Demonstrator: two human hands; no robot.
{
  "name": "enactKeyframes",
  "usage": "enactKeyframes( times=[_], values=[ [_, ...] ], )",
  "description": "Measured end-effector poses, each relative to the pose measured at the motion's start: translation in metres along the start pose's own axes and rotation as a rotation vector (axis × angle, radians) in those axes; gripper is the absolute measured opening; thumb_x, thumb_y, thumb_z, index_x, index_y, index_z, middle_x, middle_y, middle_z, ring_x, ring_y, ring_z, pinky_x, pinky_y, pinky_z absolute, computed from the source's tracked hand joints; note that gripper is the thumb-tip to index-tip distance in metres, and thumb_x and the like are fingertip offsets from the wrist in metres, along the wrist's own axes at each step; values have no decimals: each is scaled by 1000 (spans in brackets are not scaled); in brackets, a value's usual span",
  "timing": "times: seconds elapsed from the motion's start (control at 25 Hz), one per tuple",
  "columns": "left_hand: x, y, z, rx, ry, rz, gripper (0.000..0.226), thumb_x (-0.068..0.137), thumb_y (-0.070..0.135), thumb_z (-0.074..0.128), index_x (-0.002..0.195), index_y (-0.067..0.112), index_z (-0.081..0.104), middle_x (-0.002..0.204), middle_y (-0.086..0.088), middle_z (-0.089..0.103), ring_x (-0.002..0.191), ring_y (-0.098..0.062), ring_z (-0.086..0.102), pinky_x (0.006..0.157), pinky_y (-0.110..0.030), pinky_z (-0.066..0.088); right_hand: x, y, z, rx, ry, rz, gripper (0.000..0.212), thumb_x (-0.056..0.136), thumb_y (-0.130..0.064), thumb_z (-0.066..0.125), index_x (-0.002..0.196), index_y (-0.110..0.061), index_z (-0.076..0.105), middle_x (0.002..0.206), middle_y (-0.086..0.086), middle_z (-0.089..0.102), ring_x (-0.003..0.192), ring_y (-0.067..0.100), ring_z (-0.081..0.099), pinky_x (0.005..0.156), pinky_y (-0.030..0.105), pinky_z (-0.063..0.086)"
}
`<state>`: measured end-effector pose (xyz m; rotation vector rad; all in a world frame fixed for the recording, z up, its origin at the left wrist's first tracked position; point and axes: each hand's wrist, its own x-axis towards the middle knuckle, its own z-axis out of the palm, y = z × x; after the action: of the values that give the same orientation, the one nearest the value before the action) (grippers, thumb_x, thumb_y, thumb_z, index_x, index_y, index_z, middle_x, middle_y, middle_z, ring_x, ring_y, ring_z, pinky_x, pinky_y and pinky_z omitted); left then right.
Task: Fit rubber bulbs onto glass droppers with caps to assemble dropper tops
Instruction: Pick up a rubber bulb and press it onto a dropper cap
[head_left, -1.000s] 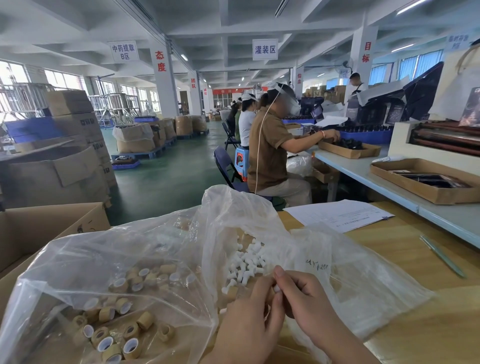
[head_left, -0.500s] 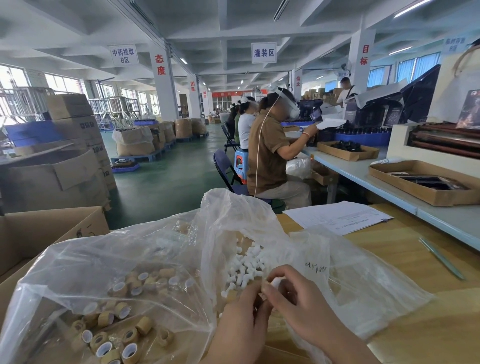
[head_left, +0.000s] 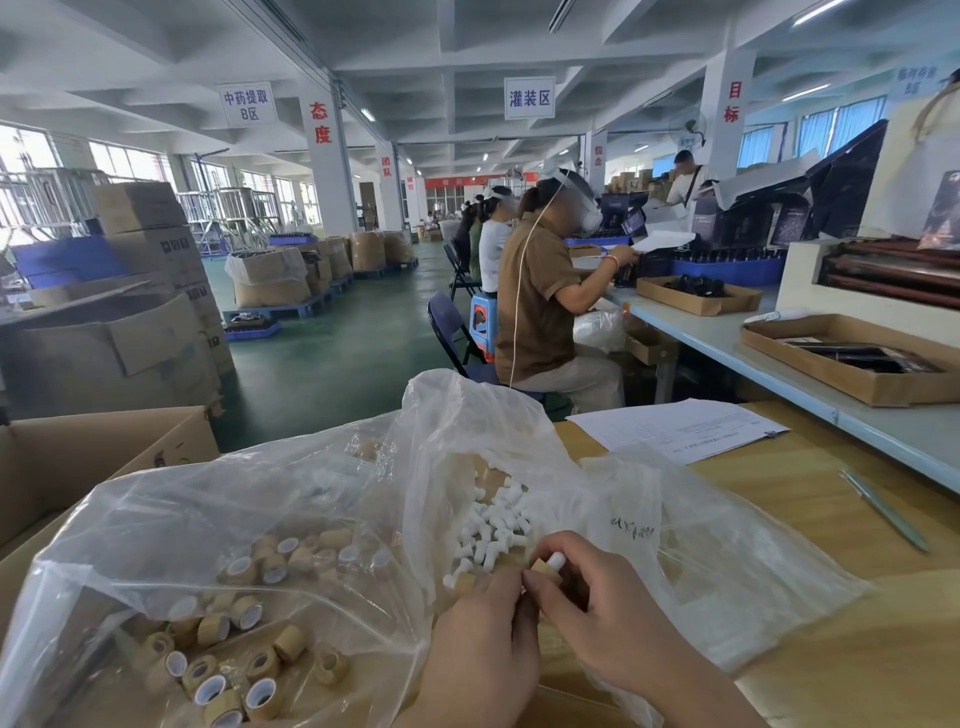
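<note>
Head view, looking down at a light wooden tabletop (head_left: 831, 540) in a large factory hall. At the bottom centre, the left hand (head_left: 483, 644) and right hand (head_left: 608, 613) meet fingertip to fingertip. The right hand pinches a small tan cylindrical cap (head_left: 540, 567) between its thumb and curled fingers, and a white rubber bulb (head_left: 555, 560) pokes out of the cap's top. The left hand's fingers curl towards the same cap; seen from the back, its grip cannot be told.

Just beyond the hands, a heap of loose white rubber bulbs (head_left: 498, 525) lies inside a crumpled clear plastic bag (head_left: 717, 561). To the left, a second clear plastic bag (head_left: 182, 519) holds many loose tan caps with white linings (head_left: 244, 613). An open brown cardboard box (head_left: 78, 457) stands at the far left.

On the table to the right lie a printed white paper sheet (head_left: 675, 428) and a slim grey-green pen (head_left: 883, 509). Ahead, a seated person in a brown shirt (head_left: 540, 306) works at a long pale blue bench (head_left: 727, 343).
</note>
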<state>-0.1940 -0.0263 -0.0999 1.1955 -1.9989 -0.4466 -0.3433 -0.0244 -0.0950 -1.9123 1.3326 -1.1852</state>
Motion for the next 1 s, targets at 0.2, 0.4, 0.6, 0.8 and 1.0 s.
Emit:
enactKeyframes(
  times=[0.2,0.4,0.6,0.8,1.0],
  values=[
    [-2,3,-2,-22,1,5,25,97,19,46,116,21,61,89,4,66,83,-10,62,73,-30,51,-1,1,2,11,-2,-25,9,93,-28,60,94,-34,54,55,-14,53,46,4,41,48,13,31],
    [-1,2,-2,-46,2,9,29,96,16,47,119,24,61,91,5,68,87,-9,62,74,-29,51,-1,3,5,42,24,-25,20,92,-28,61,93,-46,51,57,-7,52,47,4,40,48,15,32],
    [0,1,-3,-60,-6,32,33,96,17,47,125,30,57,101,7,68,96,-6,62,79,-31,52,-1,3,6,53,12,-17,22,95,-29,57,93,-50,50,53,-9,48,47,5,39,48,15,30],
    [1,-2,-2,-25,-13,32,37,97,21,45,130,35,51,100,9,68,93,-6,63,77,-25,51,0,2,7,19,-4,-21,12,98,-28,52,101,-40,49,54,-15,51,48,4,41,49,14,31],
    [3,-6,1,-36,-18,11,35,98,24,44,129,38,51,94,11,66,87,-2,62,74,-21,51,0,2,8,8,1,-43,10,99,-27,49,102,-37,52,55,-16,53,48,4,43,50,13,32]
  ],
)
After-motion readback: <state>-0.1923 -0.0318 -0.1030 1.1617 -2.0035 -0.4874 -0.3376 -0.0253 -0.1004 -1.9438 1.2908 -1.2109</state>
